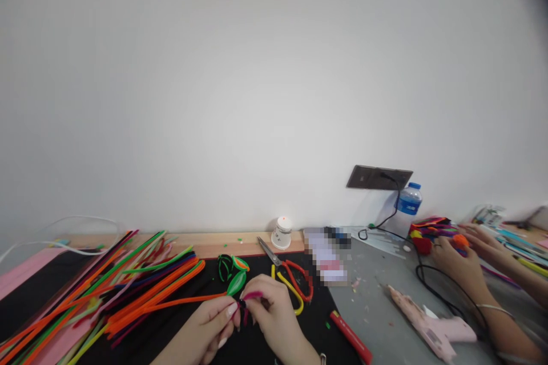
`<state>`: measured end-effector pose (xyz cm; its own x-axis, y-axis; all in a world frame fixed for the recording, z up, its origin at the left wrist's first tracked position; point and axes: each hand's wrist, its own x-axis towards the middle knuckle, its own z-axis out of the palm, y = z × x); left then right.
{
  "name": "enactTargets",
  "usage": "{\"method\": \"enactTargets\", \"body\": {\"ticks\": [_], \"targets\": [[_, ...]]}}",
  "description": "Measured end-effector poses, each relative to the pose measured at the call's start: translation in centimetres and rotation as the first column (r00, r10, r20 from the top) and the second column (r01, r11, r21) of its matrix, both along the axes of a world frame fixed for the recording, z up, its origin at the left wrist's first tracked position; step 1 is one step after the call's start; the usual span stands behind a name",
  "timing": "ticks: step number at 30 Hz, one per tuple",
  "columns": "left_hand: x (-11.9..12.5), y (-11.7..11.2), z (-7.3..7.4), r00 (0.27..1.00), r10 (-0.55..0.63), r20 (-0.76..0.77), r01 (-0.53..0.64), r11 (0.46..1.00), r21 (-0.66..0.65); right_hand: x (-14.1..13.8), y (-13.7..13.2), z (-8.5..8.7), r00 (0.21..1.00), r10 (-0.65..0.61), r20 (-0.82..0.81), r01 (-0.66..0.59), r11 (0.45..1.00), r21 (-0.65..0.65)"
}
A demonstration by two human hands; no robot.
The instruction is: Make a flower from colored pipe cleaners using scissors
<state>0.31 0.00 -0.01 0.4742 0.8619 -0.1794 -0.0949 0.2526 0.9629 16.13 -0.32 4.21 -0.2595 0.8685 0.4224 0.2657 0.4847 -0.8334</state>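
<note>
My left hand (214, 319) and my right hand (276, 311) meet at the front of the black mat (329, 319). Pinched between both sets of fingers is a short magenta pipe cleaner (253, 295), with a dark bit beside it that I cannot make out. Just beyond my fingertips lie leaf-shaped pipe-cleaner loops (236, 283) in green, black and orange. Close to my right hand, red-handled scissors (277, 259) rest with their blades pointing away to the left. A yellow-handled tool (291, 293) lies beside them, partly hidden by the hand.
Loose pipe cleaners (158, 296) in many colours spread across the left. A white paper cup (281, 234) stands by the wall. To the right are a red-handled cutter (351, 337), a pink glue gun (432, 325), its black cable, a water bottle (410, 199) and another person's hands (456, 265).
</note>
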Motion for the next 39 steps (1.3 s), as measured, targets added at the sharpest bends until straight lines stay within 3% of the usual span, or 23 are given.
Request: {"method": "enactTargets", "body": {"ticks": [7, 10, 15, 17, 20, 24, 28, 31, 35, 39], "targets": [[0.0, -0.4, 0.6, 0.995, -0.075, -0.063, 0.074, 0.997, -0.023, -0.2, -0.3, 0.2, 0.999, 0.046, 0.024, -0.044, 0.996, -0.075], [0.0, -0.7, 1.0, 0.996, -0.082, -0.029, 0.08, 0.994, -0.07, -0.2, 0.0, -0.4, 0.998, 0.028, -0.056, -0.038, 0.979, -0.202], [0.3, -0.4, -0.2, 0.998, -0.059, 0.037, 0.062, 0.994, -0.086, -0.5, 0.5, -1.5, 0.972, 0.086, -0.221, -0.194, 0.821, -0.536], [0.3, -0.1, -1.0, 0.999, -0.034, -0.013, 0.033, 0.997, -0.073, -0.6, 0.6, -1.6, 0.955, 0.106, -0.278, -0.251, 0.789, -0.56], [0.3, 0.3, -1.6, 0.997, -0.018, -0.077, 0.013, 0.997, -0.072, -0.6, 0.6, -1.6, 0.958, 0.099, -0.27, -0.242, 0.785, -0.57], [0.1, 0.1, -1.4, 0.996, -0.043, -0.076, 0.037, 0.996, -0.078, -0.5, 0.6, -1.5, 0.976, 0.057, -0.212, -0.177, 0.773, -0.609], [-0.3, -0.1, -1.1, 0.995, -0.087, -0.038, 0.083, 0.993, -0.084, -0.5, 0.8, -2.1, 0.952, 0.078, -0.297, -0.256, 0.732, -0.631], [-0.4, 0.2, -1.3, 0.99, -0.096, -0.101, 0.091, 0.994, -0.053, -0.6, 1.0, -2.7, 0.958, 0.063, -0.281, -0.226, 0.769, -0.598], [-0.4, 0.4, -1.3, 0.979, -0.093, -0.179, 0.088, 0.996, -0.033, -0.4, 0.8, -3.1, 0.99, 0.064, -0.123, -0.119, 0.849, -0.514], [-0.3, 0.1, -0.8, 0.975, -0.077, -0.211, 0.073, 0.997, -0.026, -0.1, 0.5, -2.4, 0.995, 0.038, 0.088, -0.008, 0.948, -0.317]]}}
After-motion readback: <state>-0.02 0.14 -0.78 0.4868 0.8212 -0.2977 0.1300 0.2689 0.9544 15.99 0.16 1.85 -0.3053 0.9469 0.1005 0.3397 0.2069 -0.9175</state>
